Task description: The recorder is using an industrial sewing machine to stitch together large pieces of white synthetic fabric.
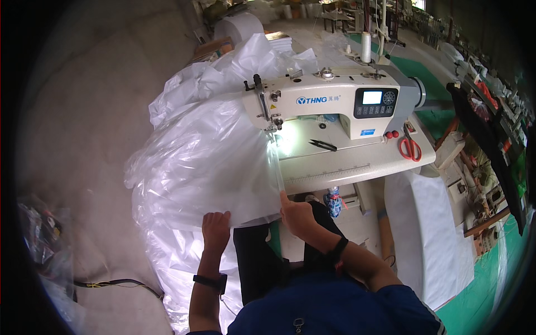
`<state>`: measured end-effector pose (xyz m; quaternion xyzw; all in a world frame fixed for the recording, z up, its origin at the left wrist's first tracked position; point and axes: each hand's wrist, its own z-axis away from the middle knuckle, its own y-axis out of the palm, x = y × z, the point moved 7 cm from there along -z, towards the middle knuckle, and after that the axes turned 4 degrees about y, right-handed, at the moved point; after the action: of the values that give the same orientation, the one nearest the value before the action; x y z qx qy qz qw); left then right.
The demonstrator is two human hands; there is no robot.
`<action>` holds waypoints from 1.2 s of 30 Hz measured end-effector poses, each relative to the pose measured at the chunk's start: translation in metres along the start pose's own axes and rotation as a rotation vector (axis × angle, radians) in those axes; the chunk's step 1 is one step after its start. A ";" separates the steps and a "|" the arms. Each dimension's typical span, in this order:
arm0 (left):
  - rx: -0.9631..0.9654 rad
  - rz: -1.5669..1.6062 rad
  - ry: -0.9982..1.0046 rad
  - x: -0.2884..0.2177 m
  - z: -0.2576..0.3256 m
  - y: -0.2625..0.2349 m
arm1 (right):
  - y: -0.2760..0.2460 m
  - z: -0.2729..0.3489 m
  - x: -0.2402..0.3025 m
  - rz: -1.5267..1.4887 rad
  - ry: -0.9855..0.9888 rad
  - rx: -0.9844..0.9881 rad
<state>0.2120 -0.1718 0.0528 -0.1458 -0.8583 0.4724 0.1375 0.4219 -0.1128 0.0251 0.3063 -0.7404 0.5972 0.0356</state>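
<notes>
A large sheet of whitish translucent plastic (206, 162) spreads left of the white sewing machine (329, 103). Its right edge runs up to the lit needle area. My left hand (216, 230) is closed on the sheet's near edge, fingers curled over it. At the sheet's near right corner, my right hand (297, 216) grips the side edge, with the index finger stretched along it toward the needle. What lies under the right palm is hidden. Black thread snips (322, 145) and red-handled scissors (410, 149) lie on the machine bed, beyond my right hand.
More crumpled plastic (262, 53) is heaped behind the machine and hangs toward the floor on the left. A thread cone (365, 47) stands at the back. A white roll of material (424, 229) leans at the right. A black cable (120, 282) crosses the floor at lower left.
</notes>
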 end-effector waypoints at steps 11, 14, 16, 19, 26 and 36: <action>-0.125 -0.062 -0.256 0.099 -0.017 0.017 | 0.012 -0.072 -0.009 0.238 -0.007 0.070; -0.104 0.004 -0.308 0.116 -0.029 0.027 | 0.011 -0.094 -0.016 0.189 0.000 0.057; -0.050 0.052 -0.388 0.132 -0.035 0.037 | 0.015 -0.109 -0.014 0.209 -0.034 0.085; 0.013 0.107 -0.435 0.155 -0.044 0.054 | 0.012 -0.124 -0.012 0.191 -0.034 0.030; 0.015 0.111 -0.409 0.181 -0.076 0.083 | 0.026 -0.157 -0.029 0.211 0.048 0.099; 0.185 0.031 -0.526 0.218 -0.109 0.119 | 0.033 -0.166 -0.041 0.169 0.162 0.099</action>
<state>0.0669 0.0559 0.0297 -0.0181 -0.8155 0.5722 -0.0846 0.3869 0.0577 0.0265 0.1949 -0.7281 0.6565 0.0295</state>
